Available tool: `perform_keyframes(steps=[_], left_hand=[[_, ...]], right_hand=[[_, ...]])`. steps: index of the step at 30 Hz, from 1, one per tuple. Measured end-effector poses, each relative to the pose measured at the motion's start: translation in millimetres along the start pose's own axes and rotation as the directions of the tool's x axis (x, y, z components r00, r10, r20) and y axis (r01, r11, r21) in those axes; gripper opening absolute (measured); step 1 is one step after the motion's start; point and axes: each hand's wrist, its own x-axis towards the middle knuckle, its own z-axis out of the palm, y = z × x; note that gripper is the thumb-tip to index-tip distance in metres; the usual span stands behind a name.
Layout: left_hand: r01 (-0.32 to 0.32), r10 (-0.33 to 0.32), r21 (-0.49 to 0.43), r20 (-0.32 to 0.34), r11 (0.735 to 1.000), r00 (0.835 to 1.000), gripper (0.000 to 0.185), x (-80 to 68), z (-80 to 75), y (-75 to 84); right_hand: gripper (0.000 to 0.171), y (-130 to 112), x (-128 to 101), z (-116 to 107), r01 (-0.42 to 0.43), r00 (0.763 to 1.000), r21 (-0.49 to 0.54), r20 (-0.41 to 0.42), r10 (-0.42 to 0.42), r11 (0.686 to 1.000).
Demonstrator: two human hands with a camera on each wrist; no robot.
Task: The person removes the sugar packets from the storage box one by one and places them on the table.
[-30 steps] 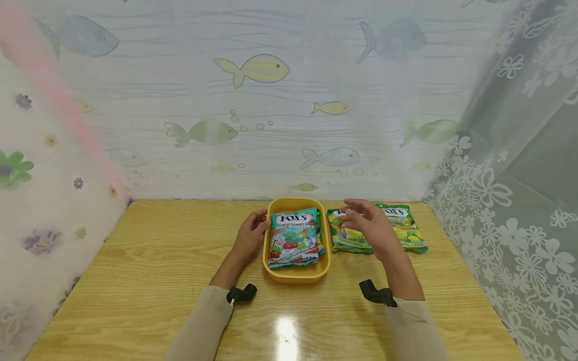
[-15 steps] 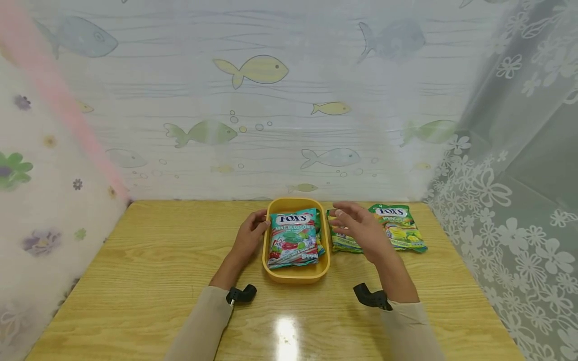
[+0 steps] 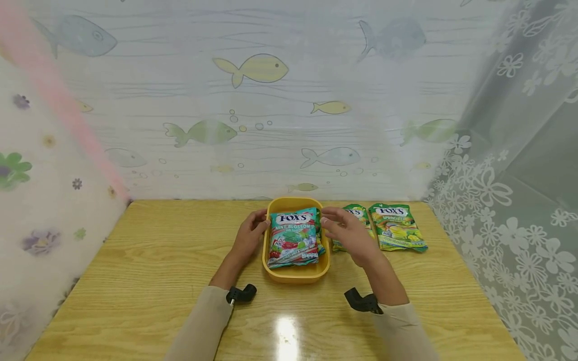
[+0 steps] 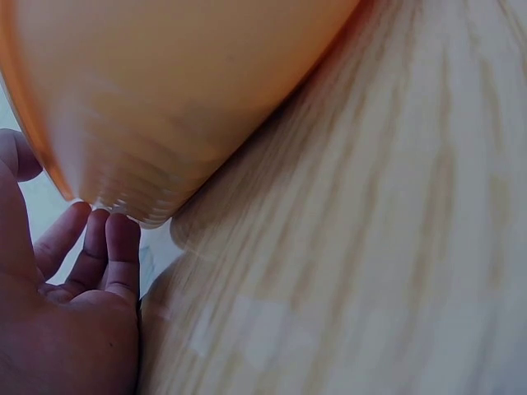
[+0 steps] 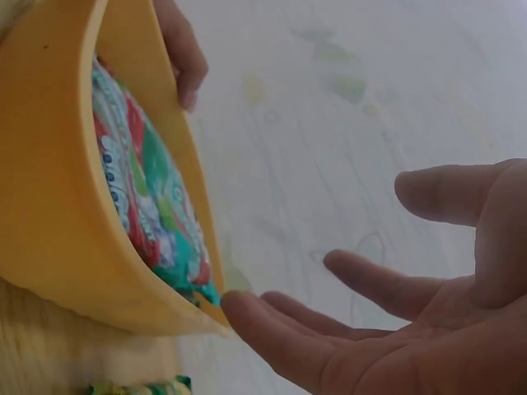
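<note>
At the frame's lower centre sits the yellow tub [image 3: 296, 279] holding the Mint Blossom pack [image 3: 293, 238], the left hand [image 3: 249, 233] loosely bent against it, the right hand [image 3: 354, 235] spread and unladen by the right rim, seemingly a bracing step that calls for even two-sided pressure

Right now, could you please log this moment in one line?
left hand: at yellow rectangular tub; right hand: open, beside tub; shiny teal candy packet: in tub; two green candy packets: outside
</note>
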Motion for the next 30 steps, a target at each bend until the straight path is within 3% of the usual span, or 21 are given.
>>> perform_keyframes(steps=[11, 30], left_hand=[[-0.007, 0.007, 0.009, -0.001, 1.0, 1.0, 0.045, -0.8, 0.4, 1.1], [0.003, -0.003, -0.015, 0.018, 1.0, 1.0, 0.045, -0.4, -0.9, 0.7]], right_hand=[[0.048, 1.6, 0.8, 21.8, -0.032, 0.999, -0.032, 0.012, 0.033, 0.999], [0.054, 9.1, 5.8, 49.6, -0.065, 0.998, -0.064, -0.016, 0.064, 0.996]])
